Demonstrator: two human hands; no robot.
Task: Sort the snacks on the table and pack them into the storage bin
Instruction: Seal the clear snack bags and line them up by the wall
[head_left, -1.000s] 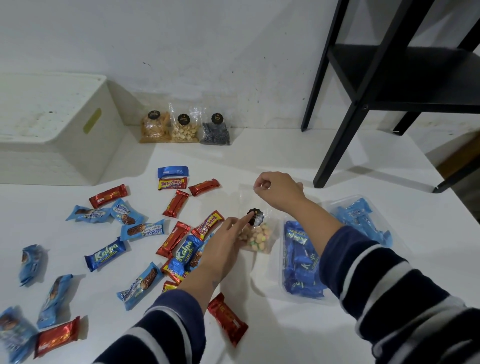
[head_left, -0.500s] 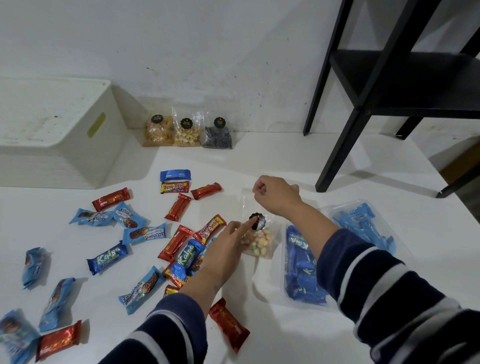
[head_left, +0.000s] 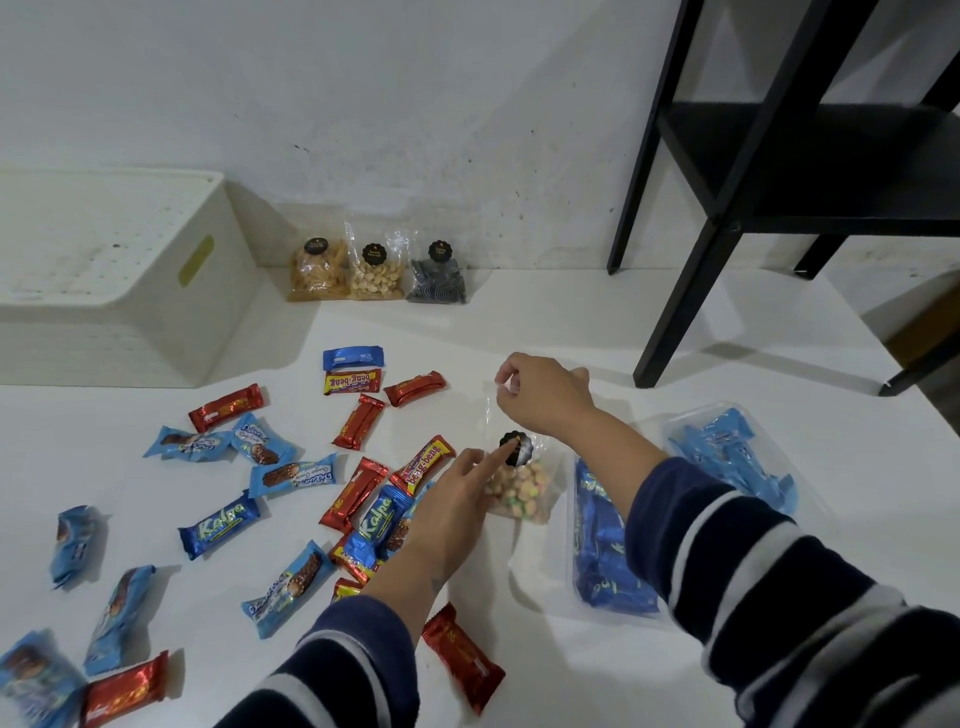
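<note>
You're on the sorting step, dealing with the clear bag of coloured snacks (head_left: 521, 483) lying mid-table between the loose wrappers and the clear tray (head_left: 613, 545) of blue bars. Your right hand (head_left: 545, 397) has its fingers closed, pinching the bag's top edge. Your left hand (head_left: 447, 512) grips nothing; its forefinger is stretched out onto the black sticker (head_left: 516, 448), the other fingers loosely curled.

Next, I'd judge, you lift the bag and carry it to the 3 similar bags (head_left: 376, 270) standing against the wall, or straight to the white bin (head_left: 114, 275) at the far left. Thin plastic will sag, so support it from below.

The table (head_left: 545, 322) is white and littered with red and blue bars. A black shelf frame (head_left: 691, 291) stands on its far right corner, against a scuffed white wall.
</note>
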